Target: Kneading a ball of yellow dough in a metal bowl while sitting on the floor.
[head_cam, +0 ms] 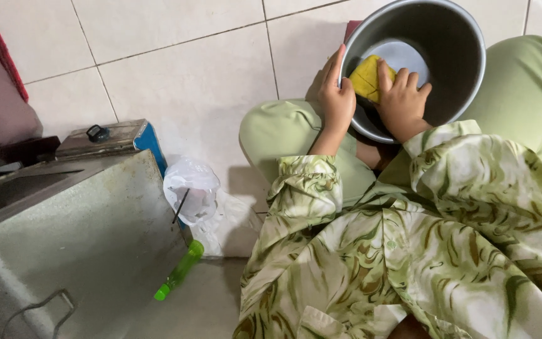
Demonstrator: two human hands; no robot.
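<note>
A round grey metal pot (pixel 453 44) rests tilted on my lap, between my knees in light green trousers. My left hand (pixel 335 95) grips the pot's near left rim, fingers over the edge. Inside the pot, my right hand (pixel 403 99) presses a yellow sponge (pixel 366 76) against the inner wall. Part of the sponge is hidden under the fingers. Both arms are in green patterned sleeves.
I sit on a white tiled floor (pixel 183 75). At the left stands a grey metal box (pixel 83 238), with a metal tin with a blue side (pixel 117 137) behind it. A crumpled clear plastic bag (pixel 191 188) and a green bottle (pixel 178 274) lie beside the box.
</note>
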